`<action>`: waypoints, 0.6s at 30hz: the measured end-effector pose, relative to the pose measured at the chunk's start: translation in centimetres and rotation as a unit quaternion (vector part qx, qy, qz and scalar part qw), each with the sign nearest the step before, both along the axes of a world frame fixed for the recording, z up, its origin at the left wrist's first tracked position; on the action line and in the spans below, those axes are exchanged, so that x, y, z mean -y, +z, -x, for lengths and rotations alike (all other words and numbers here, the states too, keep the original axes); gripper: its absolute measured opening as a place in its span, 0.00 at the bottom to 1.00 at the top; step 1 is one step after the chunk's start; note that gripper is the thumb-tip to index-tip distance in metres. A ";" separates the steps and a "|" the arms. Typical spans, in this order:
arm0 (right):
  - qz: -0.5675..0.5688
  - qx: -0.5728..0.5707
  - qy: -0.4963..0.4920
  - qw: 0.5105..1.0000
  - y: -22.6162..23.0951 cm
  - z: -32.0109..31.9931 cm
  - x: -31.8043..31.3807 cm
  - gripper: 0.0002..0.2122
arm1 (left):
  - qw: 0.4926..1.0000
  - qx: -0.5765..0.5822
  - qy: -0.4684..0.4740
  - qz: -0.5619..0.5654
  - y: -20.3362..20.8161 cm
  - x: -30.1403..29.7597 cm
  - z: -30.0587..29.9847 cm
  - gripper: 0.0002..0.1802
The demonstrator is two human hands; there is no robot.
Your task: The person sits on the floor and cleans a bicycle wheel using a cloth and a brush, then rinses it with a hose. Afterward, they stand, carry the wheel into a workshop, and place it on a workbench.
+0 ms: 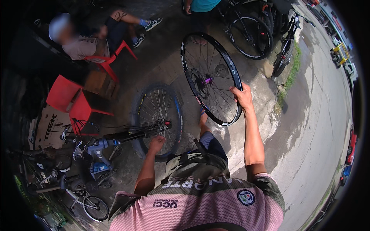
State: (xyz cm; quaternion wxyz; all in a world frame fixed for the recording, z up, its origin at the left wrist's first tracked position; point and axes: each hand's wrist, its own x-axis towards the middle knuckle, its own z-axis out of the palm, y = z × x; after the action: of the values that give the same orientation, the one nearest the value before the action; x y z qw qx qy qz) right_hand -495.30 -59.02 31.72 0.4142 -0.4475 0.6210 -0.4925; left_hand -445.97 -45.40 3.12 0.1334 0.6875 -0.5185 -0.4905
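Note:
My right hand is wrapped round the rim of a bicycle wheel. This wheel has a black rim with white markings, thin spokes, a purple hub and a brake disc, and no tyre. It is held tilted in front of me, off to the right. My left hand is closed, its fingers curled in; whether anything is inside them is hidden. Below it in the picture's depth stands a tyred bicycle wheel, beside the black fork of a blue-grey bicycle.
Red plastic chairs stand at the left, and a seated person is at the far left. Another person stands at the back. Several parked bicycles line the back right. A small white bicycle is at the lower left; a road runs along the right.

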 end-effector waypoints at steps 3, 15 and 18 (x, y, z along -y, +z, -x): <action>0.001 0.027 0.011 1.000 -1.4 2.5 8.8 0.08 | 0.996 0.027 -0.072 -0.045 0.1 4.2 3.3 0.20; -0.022 -0.041 0.061 0.997 -3.1 -4.6 44.9 0.09 | 0.920 -0.135 0.329 -0.165 5.9 24.5 7.4 0.12; -0.023 -0.048 0.052 0.997 -4.3 -7.0 54.3 0.10 | 0.903 -0.163 0.358 -0.172 6.3 29.9 7.6 0.09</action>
State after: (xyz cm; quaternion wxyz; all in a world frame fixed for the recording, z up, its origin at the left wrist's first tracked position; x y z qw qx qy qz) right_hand -488.29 -113.37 27.37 0.4189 -0.4928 0.6272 -0.4340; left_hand -453.59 -75.29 9.46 0.2627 0.7494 -0.1156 -0.5967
